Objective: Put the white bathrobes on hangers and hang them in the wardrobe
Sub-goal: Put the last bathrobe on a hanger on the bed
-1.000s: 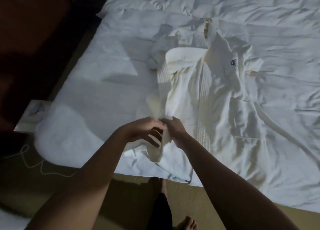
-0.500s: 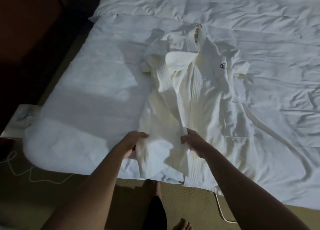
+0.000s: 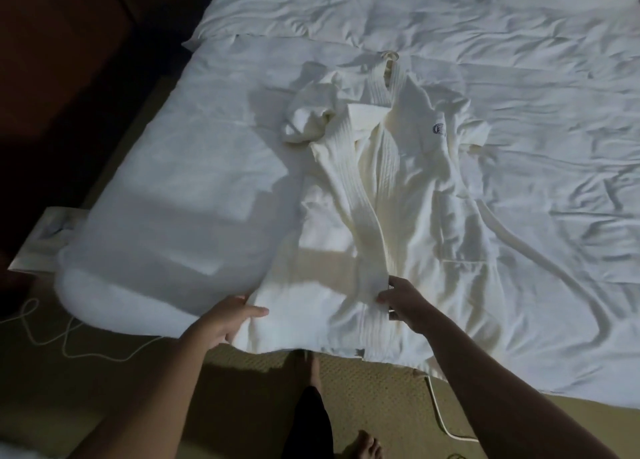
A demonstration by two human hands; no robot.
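The robe [image 3: 391,195] lies face up on the bed [image 3: 173,188], collar away from the person, hem hanging a little over the near edge; a hanger [image 3: 389,60] seems to poke out at the collar, though it is too small and dim to be sure; no wardrobe shows. The left hand [image 3: 225,323] grips the outer edge of the robe's left panel near the hem, thumb laid on top and fingers tucked under the cloth; the right hand [image 3: 403,301] pinches the ribbed front band [image 3: 367,216] low down, fingers curled round it. The step in hand looks like spreading and squaring the front panel so the robe lies flat; to do it well, pull the two edges apart evenly and slightly toward the hem, keeping the cloth low on the bed so it does not drag the collar off whatever sits in it; lay the ribbed band straight down the middle, overlapping the other side. The sleeve [image 3: 308,119] is bunched in a heap beside the collar and likely needs drawing out next; the belt [image 3: 540,257] trails loose to the right and could snag or slip off when the robe is lifted, so gather it first.
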